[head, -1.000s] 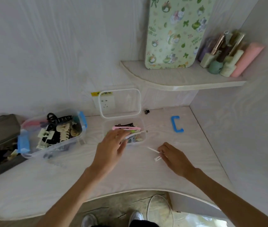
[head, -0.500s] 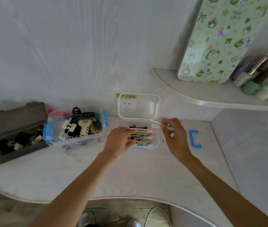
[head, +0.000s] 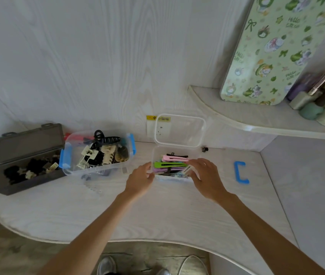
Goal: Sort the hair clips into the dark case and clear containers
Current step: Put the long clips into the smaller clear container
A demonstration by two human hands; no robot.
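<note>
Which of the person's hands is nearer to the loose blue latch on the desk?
The right hand. It is over the small clear container, just left of the blue latch; the left hand is at that container's far side.

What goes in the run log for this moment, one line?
stage: filling small clear hinged box | left hand: at box edge | right hand: placing white flat clip | loose: blue C-shaped latch
</note>
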